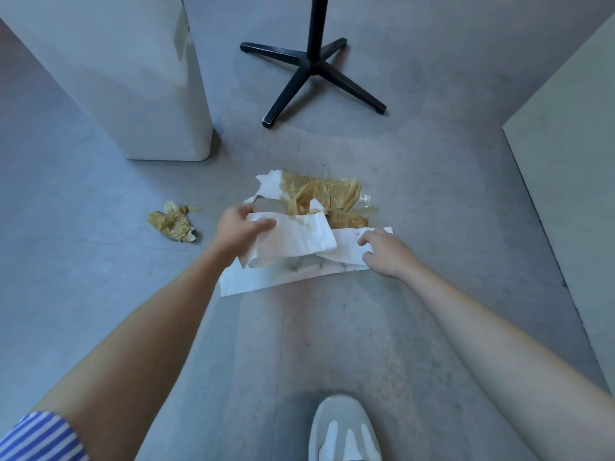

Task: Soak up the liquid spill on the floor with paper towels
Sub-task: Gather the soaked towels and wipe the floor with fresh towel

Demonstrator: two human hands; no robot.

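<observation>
- Striped sleeve [36, 437] and a pale shoe [344, 430] are sitting nearest, at the bottom edge of the floor [100, 261].
- Left of the mess, a crumpled wad [174, 221], soaked brown, is lying apart on the floor.
- Left hand [238, 229] is gripping the left end of a mostly white paper towel [296, 239], thumb over it, raising it off a flat sheet [253, 281].
- Soaked towels [324, 197] are covering the spill's middle; liquid [366, 201] is glinting just beside their right edge.
- Right hand [387, 252] is pressing the towel's right end down, palm down, fingers loosely bent.
- Blotting is looking well along; the next move is probably calling for spreading the dry towel over that wet right edge and pressing.
- No container is showing contents; whether the white block [139, 78] at the far left is a bin, I cannot tell.
</observation>
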